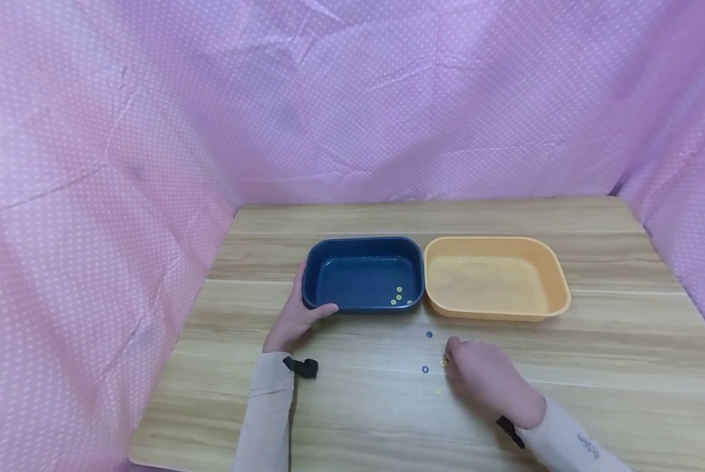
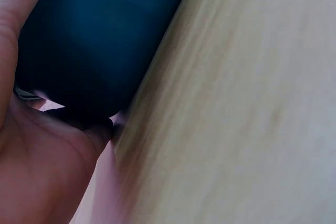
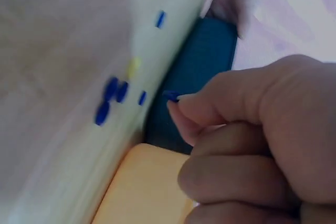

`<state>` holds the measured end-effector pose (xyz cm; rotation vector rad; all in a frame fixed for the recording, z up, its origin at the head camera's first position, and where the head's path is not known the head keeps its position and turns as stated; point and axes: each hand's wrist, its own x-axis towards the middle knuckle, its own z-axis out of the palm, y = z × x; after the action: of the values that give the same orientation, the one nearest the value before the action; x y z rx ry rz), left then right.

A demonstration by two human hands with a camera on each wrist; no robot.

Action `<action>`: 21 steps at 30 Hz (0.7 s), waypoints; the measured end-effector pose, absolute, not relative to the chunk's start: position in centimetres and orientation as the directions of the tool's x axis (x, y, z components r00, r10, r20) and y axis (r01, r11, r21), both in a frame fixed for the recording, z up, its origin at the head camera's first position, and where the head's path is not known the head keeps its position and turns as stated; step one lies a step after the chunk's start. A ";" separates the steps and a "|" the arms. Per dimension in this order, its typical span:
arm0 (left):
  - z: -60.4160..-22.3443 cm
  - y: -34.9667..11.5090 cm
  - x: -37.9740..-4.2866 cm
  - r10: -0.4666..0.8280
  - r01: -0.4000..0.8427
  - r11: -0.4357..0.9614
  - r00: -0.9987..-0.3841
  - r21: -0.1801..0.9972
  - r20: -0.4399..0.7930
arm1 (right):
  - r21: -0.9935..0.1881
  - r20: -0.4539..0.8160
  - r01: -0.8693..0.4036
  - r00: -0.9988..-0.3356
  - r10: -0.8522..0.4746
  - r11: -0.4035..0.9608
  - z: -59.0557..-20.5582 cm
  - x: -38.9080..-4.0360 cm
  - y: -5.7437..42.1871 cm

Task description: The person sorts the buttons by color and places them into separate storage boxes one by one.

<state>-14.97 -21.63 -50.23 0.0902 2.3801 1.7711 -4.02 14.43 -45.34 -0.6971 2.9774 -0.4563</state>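
A dark blue rectangular tub (image 1: 352, 282) stands on the table with several small yellow buttons (image 1: 399, 297) in its near right corner. My left hand (image 1: 296, 318) grips the tub's left end, thumb along the near side. In front of the tubs, low over the table, my right hand (image 1: 494, 377) pinches a small blue button (image 3: 170, 96) between thumb and forefinger; the other fingers are curled in. Around that hand lie loose blue buttons (image 3: 110, 88) and yellow buttons (image 3: 134, 67). In the head view the right hand hides some of them.
Touching or almost touching the blue tub's right side is a yellow-orange tub (image 1: 488, 282), with no buttons visible inside. Both stand on a wood-grain table (image 1: 358, 413). A pink dotted curtain (image 1: 387, 118) hangs behind and at the sides.
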 end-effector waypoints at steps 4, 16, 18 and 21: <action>-50.2 -21.6 -14.9 0.144 -0.062 0.292 -0.984 0.954 -0.108 | -0.430 0.015 -0.361 -0.919 -0.394 0.827 -44.4 -4.8 15.1; -50.2 -21.6 -14.9 0.143 -0.076 0.284 -0.982 0.956 -0.120 | -0.515 0.129 -0.316 -0.948 -0.292 0.797 -43.6 -5.9 16.2; -50.3 -21.7 -14.9 0.138 -0.076 0.286 -0.983 0.955 -0.120 | -0.560 0.148 -0.296 -0.955 -0.258 0.774 -43.5 -6.1 16.3; -50.3 -21.7 -15.0 0.141 -0.071 0.284 -0.983 0.956 -0.115 | -0.613 0.216 -0.300 -0.954 -0.210 0.731 -43.5 -6.4 16.3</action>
<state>-15.01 -21.67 -50.32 0.0651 2.3696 1.7795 -6.42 16.29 -43.54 -0.4507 3.0440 -1.1158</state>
